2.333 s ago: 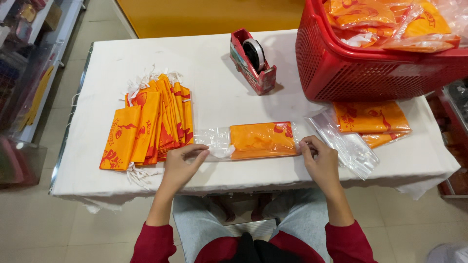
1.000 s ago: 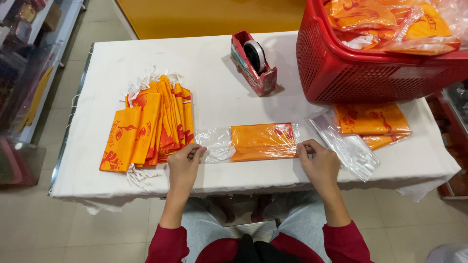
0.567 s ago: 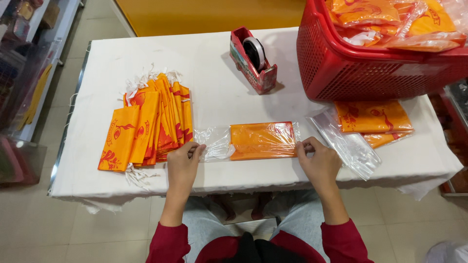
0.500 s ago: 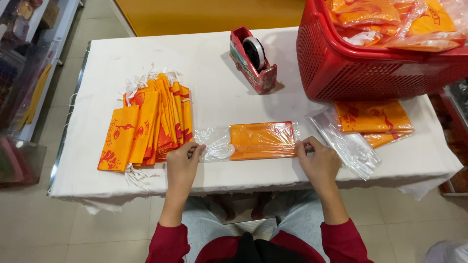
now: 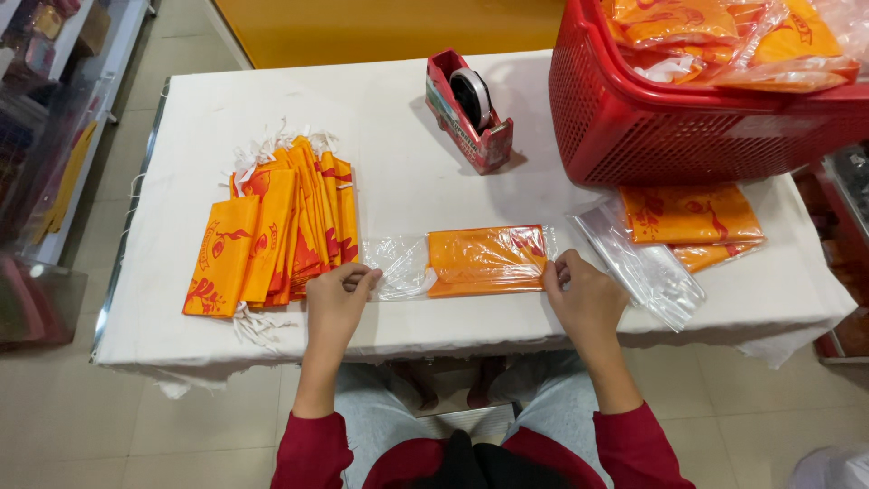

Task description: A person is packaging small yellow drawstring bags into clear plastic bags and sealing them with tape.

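A red tape dispenser stands on the white-clothed table, with a red basket of orange packets to its right. A fanned stack of orange pouches lies at the left; clear plastic bags and orange pieces lie below the basket.

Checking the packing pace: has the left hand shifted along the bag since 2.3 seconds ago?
Barely. The left hand still pinches the clear bag's open end, beside the orange pile, as before; the small offset could be camera motion.
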